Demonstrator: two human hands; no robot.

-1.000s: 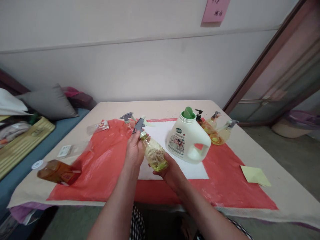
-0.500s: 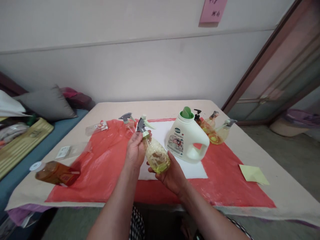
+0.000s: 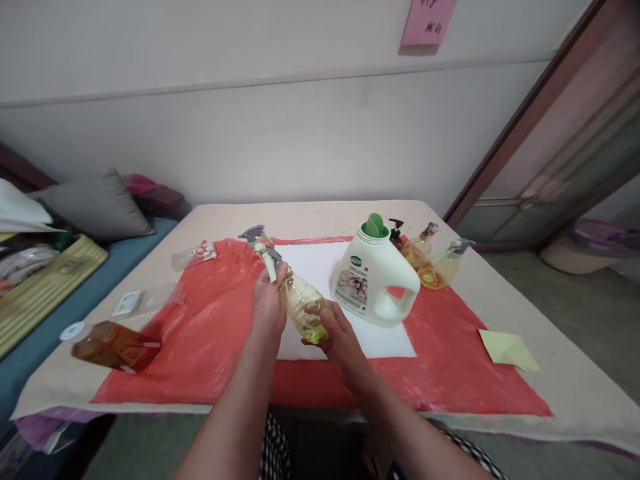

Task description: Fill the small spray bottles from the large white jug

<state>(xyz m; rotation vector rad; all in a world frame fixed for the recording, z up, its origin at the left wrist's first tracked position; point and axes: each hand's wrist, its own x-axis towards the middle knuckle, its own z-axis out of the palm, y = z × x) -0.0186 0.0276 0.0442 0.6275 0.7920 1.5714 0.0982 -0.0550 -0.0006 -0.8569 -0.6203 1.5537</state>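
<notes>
Between both hands I hold a clear spray bottle tilted above the white sheet, with a little yellow-green liquid at its base. My left hand is closed around its neck, just under the grey and white trigger head. Around the lower body my right hand is closed. A large white detergent jug stands just to the right, a green scoop-like piece in its mouth. Behind my left hand is another spray bottle with a grey head, partly hidden.
Spray bottles with orange-yellow liquid and a dark pump bottle stand at the back right. A brown-liquid bottle lies at the left on red plastic. Clear packets lie behind it, yellow paper at the right.
The spray bottle has turned about its length in my hands; its nozzle now points left instead of right. My right hand has shifted its grip on the lower body.
</notes>
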